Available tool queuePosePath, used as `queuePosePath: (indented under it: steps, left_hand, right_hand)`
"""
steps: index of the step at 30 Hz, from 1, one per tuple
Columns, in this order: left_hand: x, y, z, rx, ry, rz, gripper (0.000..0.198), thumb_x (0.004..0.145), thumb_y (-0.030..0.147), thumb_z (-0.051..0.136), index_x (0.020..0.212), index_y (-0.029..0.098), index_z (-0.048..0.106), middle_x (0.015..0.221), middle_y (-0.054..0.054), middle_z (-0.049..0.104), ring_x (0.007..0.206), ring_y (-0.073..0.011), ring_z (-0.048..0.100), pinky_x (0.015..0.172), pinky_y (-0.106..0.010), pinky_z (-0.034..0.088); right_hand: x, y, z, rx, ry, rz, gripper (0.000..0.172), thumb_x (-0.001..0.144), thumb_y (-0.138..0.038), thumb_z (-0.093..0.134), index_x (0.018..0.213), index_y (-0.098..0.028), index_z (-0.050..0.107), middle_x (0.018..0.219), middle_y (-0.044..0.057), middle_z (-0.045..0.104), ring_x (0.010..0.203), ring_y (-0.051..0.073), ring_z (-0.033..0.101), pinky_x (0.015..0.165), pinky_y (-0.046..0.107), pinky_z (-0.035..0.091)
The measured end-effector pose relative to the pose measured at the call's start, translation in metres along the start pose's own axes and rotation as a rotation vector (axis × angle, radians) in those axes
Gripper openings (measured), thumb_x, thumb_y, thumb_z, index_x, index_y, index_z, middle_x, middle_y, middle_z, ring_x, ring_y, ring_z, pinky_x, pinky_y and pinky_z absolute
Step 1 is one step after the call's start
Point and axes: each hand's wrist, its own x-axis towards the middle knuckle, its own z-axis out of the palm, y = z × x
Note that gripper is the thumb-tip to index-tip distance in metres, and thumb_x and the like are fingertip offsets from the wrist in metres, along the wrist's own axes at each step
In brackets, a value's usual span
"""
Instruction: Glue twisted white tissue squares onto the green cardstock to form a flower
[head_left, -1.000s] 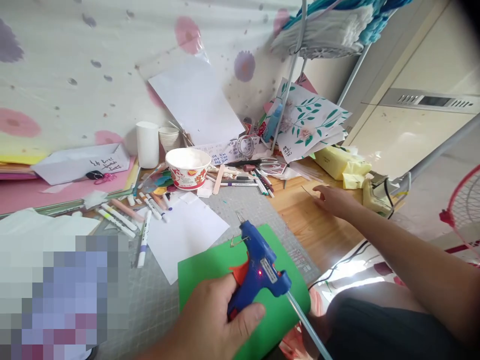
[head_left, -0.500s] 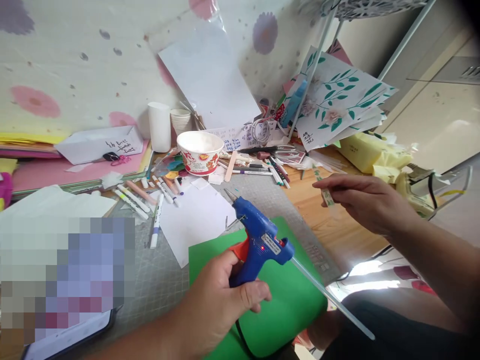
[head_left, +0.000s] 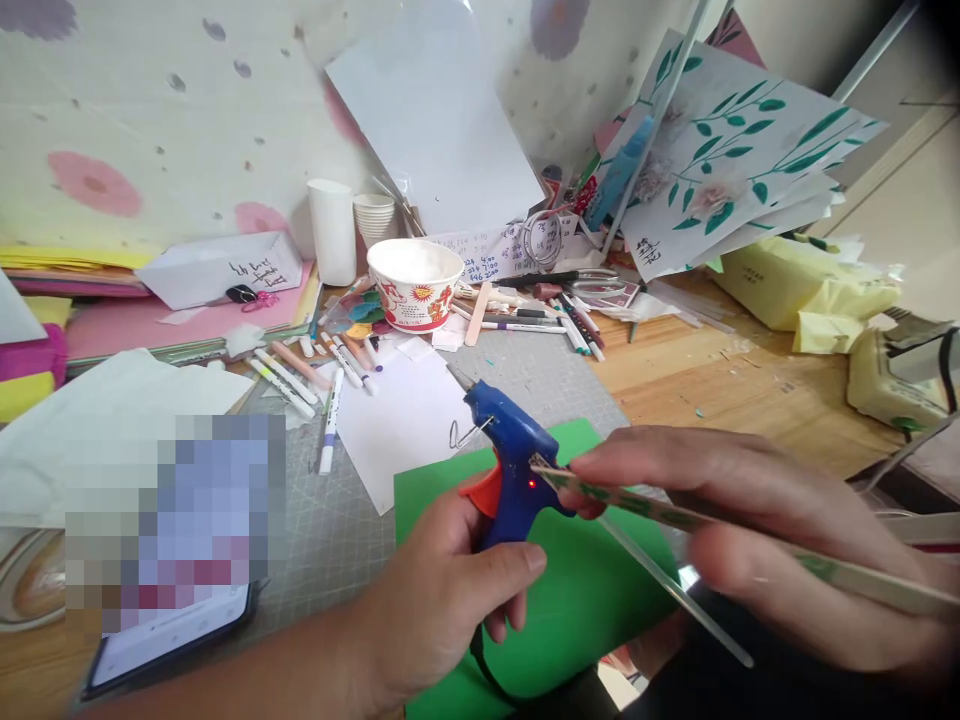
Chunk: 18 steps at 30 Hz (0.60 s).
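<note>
My left hand (head_left: 442, 590) is wrapped round the handle of a blue hot glue gun (head_left: 514, 425) with an orange trigger and a lit red light. The nozzle points up and to the left. A clear glue stick (head_left: 682, 597) sticks out of its back end. Between thumb and fingers, my right hand (head_left: 772, 530) pinches a long pale strip with a green pattern (head_left: 652, 508). Its near end overlaps the side of the gun; whether it touches, I cannot tell. Beneath the gun lies a green sheet (head_left: 592, 600).
White paper (head_left: 397, 420) lies on the grey cutting mat (head_left: 330, 530), with several markers (head_left: 330, 425) beside it. A patterned paper bowl (head_left: 415, 290) stands behind, near paper cups (head_left: 332, 235). A phone (head_left: 172, 640) rests at lower left, and a yellow tissue pack (head_left: 795, 280) at right.
My right hand has come in from the right with the strip, close to the glue gun's back. The view has shifted slightly; my left hand keeps its hold on the gun.
</note>
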Motion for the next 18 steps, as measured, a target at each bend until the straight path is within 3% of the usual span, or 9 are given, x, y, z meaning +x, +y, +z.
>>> queuePosePath:
  steps: [3, 5, 8, 18]
  left_hand:
    - [0.000, -0.002, 0.001, 0.057, 0.011, -0.003, 0.039, 0.086, 0.052, 0.060, 0.098, 0.016, 0.057, 0.048, 0.006, 0.050, 0.042, -0.0082, 0.041, 0.044, -0.019, 0.033]
    - [0.000, -0.003, 0.001, 0.078, 0.009, -0.006, 0.045, 0.088, 0.059, 0.055, 0.099, 0.016, 0.058, 0.047, 0.007, 0.048, 0.041, -0.0085, 0.040, 0.043, -0.019, 0.031]
    - [-0.001, -0.005, 0.001, 0.105, -0.008, -0.014, 0.047, 0.089, 0.062, 0.053, 0.098, 0.016, 0.058, 0.046, 0.007, 0.047, 0.040, -0.0083, 0.038, 0.043, -0.019, 0.030]
    - [0.000, -0.008, 0.000, 0.094, 0.017, -0.083, 0.047, 0.086, 0.064, 0.055, 0.075, 0.019, 0.054, 0.043, 0.005, 0.047, 0.038, -0.0073, 0.039, 0.040, -0.019, 0.028]
  right_hand:
    - [0.010, 0.000, 0.008, -0.176, 0.035, -0.173, 0.021, 0.096, -0.024, 0.059, 0.116, -0.028, 0.066, 0.096, 0.005, 0.079, 0.086, 0.022, 0.076, 0.068, 0.029, 0.057]
    - [0.014, 0.000, 0.013, -0.234, 0.071, -0.231, 0.017, 0.093, -0.016, 0.057, 0.105, -0.026, 0.064, 0.082, 0.004, 0.078, 0.073, 0.020, 0.074, 0.058, 0.028, 0.054]
    - [0.018, -0.002, 0.017, -0.261, 0.033, -0.225, 0.014, 0.088, -0.013, 0.054, 0.093, -0.026, 0.057, 0.072, 0.004, 0.074, 0.063, 0.020, 0.071, 0.051, 0.028, 0.051]
    - [0.010, 0.002, 0.014, -0.266, -0.089, -0.213, 0.018, 0.088, -0.013, 0.053, 0.074, -0.023, 0.051, 0.081, 0.008, 0.071, 0.065, 0.017, 0.065, 0.053, 0.027, 0.047]
